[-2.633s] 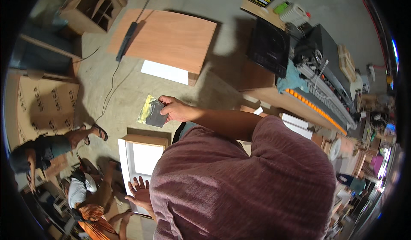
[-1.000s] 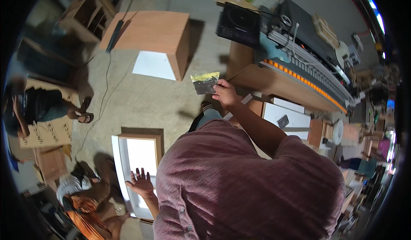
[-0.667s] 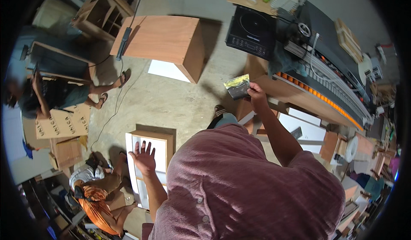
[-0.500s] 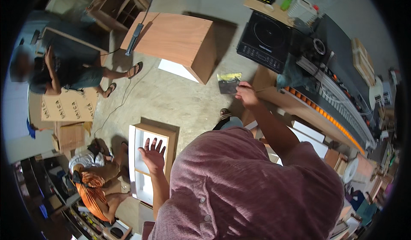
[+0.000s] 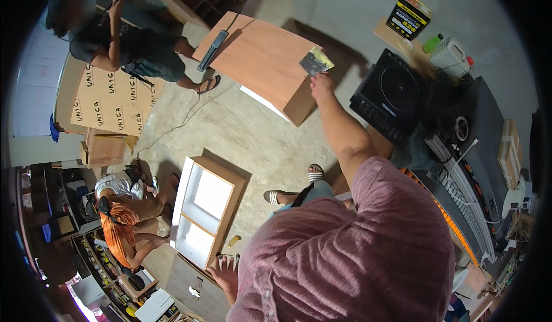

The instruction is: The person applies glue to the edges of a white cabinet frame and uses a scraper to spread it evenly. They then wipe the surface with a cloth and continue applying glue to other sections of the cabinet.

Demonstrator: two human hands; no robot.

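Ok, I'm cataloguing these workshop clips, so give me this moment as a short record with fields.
Right grip: closed on a dark sheet with yellow smears
Sheet position: overlaps a corner of the box in view; contact unclear
Left grip: open, nothing seen in it, near the case
Case: white inside, two compartments, on the floor
On box: dark bar with cord
Right side: black hob, white jug, green bottle
Co-workers: person in black, upper left; person in orange, lower left
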